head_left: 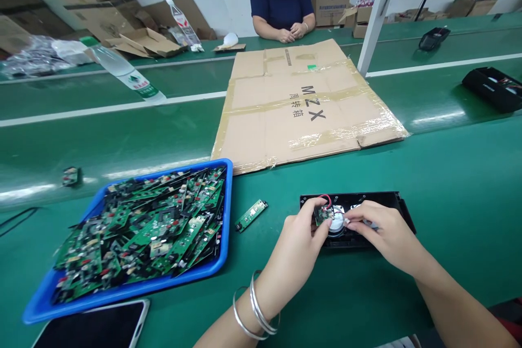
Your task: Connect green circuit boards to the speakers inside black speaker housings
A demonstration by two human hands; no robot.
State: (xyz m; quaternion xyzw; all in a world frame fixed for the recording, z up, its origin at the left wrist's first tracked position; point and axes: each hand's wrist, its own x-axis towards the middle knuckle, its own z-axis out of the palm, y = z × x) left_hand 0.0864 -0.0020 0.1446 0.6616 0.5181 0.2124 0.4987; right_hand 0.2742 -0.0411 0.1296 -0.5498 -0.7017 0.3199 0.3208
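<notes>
My left hand [306, 228] pinches a small green circuit board [322, 216] with a red wire looping from its top. Under it lies an open black speaker housing [379, 199], with a round silver speaker magnet [337, 223] showing between my hands. The fingers of my right hand [377, 228] are closed on a small white wire plug [346, 222] close to the board. From this view I cannot tell whether the plug touches the board. Left of the housing, a single long circuit board [252, 216] rests on the green table.
A blue tray [229, 212] heaped with circuit boards stands at the left, a phone [93, 326] before it. Flattened cardboard [281, 119] lies ahead. Beyond are a water bottle [126, 73], a white post [381, 13], black housings [491, 88] and a seated person [281, 2].
</notes>
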